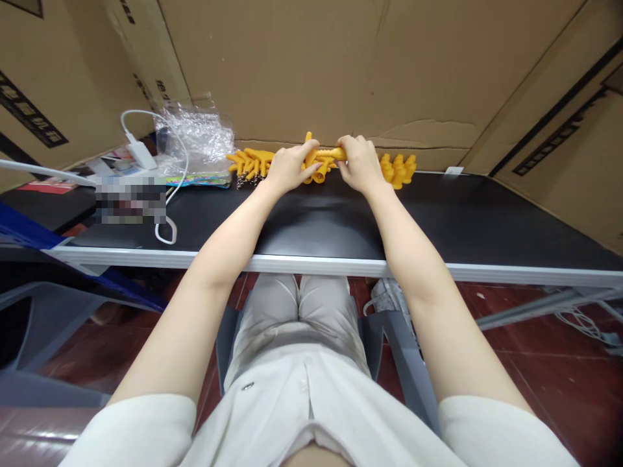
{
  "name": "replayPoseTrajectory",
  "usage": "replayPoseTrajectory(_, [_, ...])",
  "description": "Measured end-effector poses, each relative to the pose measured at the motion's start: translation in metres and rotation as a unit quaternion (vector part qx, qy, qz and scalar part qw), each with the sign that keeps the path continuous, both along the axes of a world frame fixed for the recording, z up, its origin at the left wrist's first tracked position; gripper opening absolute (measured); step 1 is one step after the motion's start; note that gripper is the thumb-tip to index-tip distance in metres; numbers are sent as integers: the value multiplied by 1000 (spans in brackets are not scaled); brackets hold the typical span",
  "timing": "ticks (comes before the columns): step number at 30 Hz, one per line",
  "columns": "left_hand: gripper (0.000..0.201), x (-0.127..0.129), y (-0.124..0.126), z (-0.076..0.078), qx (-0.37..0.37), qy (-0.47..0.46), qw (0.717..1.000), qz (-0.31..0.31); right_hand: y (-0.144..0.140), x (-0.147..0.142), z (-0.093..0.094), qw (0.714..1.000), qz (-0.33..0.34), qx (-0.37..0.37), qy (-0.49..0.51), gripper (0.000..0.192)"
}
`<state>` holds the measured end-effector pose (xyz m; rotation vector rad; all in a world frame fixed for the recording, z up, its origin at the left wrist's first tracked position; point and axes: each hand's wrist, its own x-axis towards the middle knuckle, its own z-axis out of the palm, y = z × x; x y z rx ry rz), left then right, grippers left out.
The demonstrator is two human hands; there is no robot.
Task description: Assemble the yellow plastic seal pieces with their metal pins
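A yellow ribbed piece point(328, 154) is extending crosswise between the two hands at the upper centre of the frame, over the black surface point(321, 227). The left hand point(291, 167) is gripping an upright yellow part point(309, 146); whether this part is joined to the ribbed piece cannot be determined. The right hand point(361, 162) is closing thumb and fingers on the ribbed piece's right end.

Step in hand, as judged: two-handed handling of the ribbed piece. The next move appears to be calling for a secure hold on both sides and clearance from the yellow pieces lying just beneath.

Branching yellow pieces point(250, 160) with metal chains point(241, 180) are lying beside the left hand; knobbly yellow pieces point(399, 171) are resting just right of the right hand. At the left of the frame, a clear plastic bag point(199, 139) is resting on colourful flat packets point(204, 179), and a white cable point(185, 159) is looping beside it.

Writing: the left cardboard panel point(82, 58) is carrying a black band with characters apparently reading "电脑机箱"; smaller characters nearby are not resolving. The right cardboard panel point(574, 201) is showing a marking too oblique to read. No brand is showing on the yellow pieces.
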<state>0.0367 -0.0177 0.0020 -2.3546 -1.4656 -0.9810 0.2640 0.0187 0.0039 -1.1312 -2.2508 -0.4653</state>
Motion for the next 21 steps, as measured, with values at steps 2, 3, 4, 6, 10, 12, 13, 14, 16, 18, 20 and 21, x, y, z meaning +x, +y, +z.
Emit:
replayPoseTrajectory(2, [55,2,-4,2,-2,4,1000,28,-4,-2,1,1000,5,-17,0,40])
replayPoseTrajectory(3, [55,3,-5,3,-1,4,999,39,-6,-3,2,1000,7,-25,1,41])
replayPoseTrajectory(4, [54,3,-5,3,-1,5,999,47,-8,-5,2,999,8,-32,1,41])
replayPoseTrajectory(6, [54,4,-6,3,-2,7,998,58,-10,-7,4,999,8,-41,-1,40])
replayPoseTrajectory(10, [54,5,-6,1,-9,11,998,64,-15,-10,7,999,-8,-46,-15,35])
replayPoseTrajectory(12, [52,6,-6,0,-10,14,998,65,-17,-10,8,999,-15,-45,-14,34])
replayPoseTrajectory(13, [52,6,-6,0,-8,14,998,65,-18,-10,9,999,-16,-46,-11,34])
replayPoseTrajectory(14, [51,6,-5,0,-4,14,998,62,-18,-10,9,999,-15,-48,-7,35])
replayPoseTrajectory(16, [52,6,-4,-1,9,9,999,53,-18,-9,8,998,-6,-54,0,37])
replayPoseTrajectory(18, [53,4,-3,-2,18,6,999,47,-17,-8,7,998,7,-57,7,38])
replayPoseTrajectory(20, [55,3,-2,-2,18,6,999,49,-15,-8,5,998,15,-57,11,36])
replayPoseTrajectory(21, [55,2,-2,-2,17,7,999,51,-14,-8,5,998,16,-58,11,35])
